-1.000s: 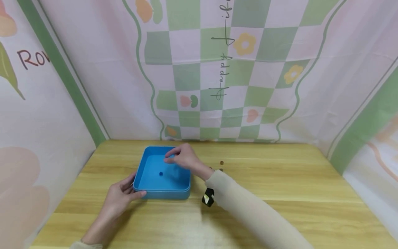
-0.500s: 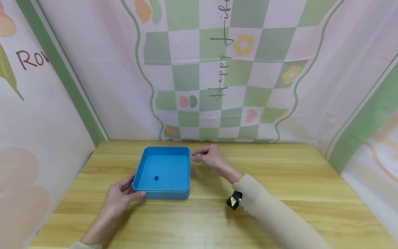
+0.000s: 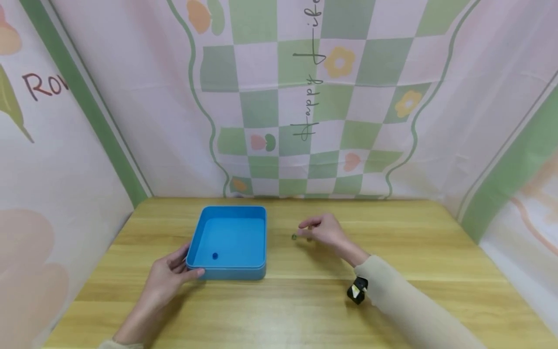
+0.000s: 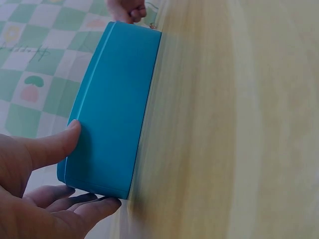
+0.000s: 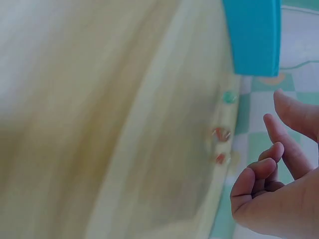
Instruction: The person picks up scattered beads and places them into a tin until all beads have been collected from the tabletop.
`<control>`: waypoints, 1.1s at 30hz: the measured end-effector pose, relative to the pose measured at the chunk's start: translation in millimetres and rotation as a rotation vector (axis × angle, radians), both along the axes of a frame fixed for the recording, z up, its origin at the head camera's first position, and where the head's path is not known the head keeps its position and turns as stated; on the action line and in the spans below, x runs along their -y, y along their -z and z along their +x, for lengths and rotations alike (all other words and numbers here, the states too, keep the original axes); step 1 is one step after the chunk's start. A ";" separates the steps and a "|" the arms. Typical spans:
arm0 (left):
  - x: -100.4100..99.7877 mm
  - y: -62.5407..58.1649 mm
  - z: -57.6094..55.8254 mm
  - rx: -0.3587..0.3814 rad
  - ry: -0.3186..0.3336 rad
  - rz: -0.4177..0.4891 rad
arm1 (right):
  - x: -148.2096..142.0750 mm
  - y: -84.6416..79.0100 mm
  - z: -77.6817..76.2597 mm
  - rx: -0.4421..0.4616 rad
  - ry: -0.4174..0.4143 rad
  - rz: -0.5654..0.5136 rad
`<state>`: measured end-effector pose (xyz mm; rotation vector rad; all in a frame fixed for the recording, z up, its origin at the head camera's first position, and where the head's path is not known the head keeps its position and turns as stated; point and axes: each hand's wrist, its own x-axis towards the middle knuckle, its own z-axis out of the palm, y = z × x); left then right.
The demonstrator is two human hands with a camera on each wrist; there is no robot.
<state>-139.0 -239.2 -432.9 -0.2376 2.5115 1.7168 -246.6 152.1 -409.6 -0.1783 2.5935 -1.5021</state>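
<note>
Free strip of surface (image 3: 279, 264) between the right hand (image 3: 326, 232) and the blue box (image 3: 237, 237), just a little green bead (image 3: 294, 237) sitting low in it! Beyond, the box's wall stands across. The left hand (image 3: 167, 274) blocks the near left corner; patterned cloth (image 3: 287, 165) bars the back; room along the front.

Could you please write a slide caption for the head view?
Left hand grips a blue box with a small dark piece inside; right hand near a small green piece on the table.

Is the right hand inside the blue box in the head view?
No, the right hand is over the wooden table, to the right of the blue box.
</note>
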 end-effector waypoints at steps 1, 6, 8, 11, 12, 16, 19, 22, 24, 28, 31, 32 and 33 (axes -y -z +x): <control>-0.1 0.0 -0.1 -0.001 0.002 0.000 | -3.6 1.4 0.3 0.004 0.004 0.006; -0.5 -0.1 0.0 -0.004 0.002 -0.001 | -16.5 7.3 1.9 0.009 0.013 0.053; -0.5 -0.3 0.1 -0.005 0.000 -0.001 | -19.4 8.9 2.5 0.018 0.016 0.056; -0.6 -0.7 0.0 -0.013 -0.002 -0.002 | -22.0 10.8 3.3 0.029 0.022 0.062; -0.7 -0.8 -0.1 -0.016 -0.001 -0.003 | -22.6 11.2 3.5 0.032 0.021 0.066; -1.2 -1.5 0.6 -0.015 0.000 -0.001 | -23.7 14.3 4.4 0.040 0.017 0.095; -1.8 -2.0 1.3 -0.007 -0.001 0.015 | -24.2 16.9 4.6 0.040 0.014 0.122; -2.2 -2.3 1.5 -0.005 -0.002 0.023 | -24.3 18.1 4.4 0.040 0.020 0.136; -2.2 -2.1 1.4 -0.008 -0.001 0.023 | -24.1 18.6 4.0 0.037 0.019 0.144; -1.9 -1.8 0.8 -0.014 -0.001 0.022 | -22.5 17.5 4.1 0.033 0.023 0.145; -1.9 -2.1 0.8 -0.014 -0.002 0.018 | -21.7 17.5 4.3 0.027 0.025 0.151; -1.9 -2.2 0.9 -0.013 -0.002 0.018 | -21.5 17.7 4.4 0.027 0.028 0.153; -2.0 -2.3 1.0 -0.011 -0.003 0.019 | -21.3 17.8 4.5 0.024 0.029 0.155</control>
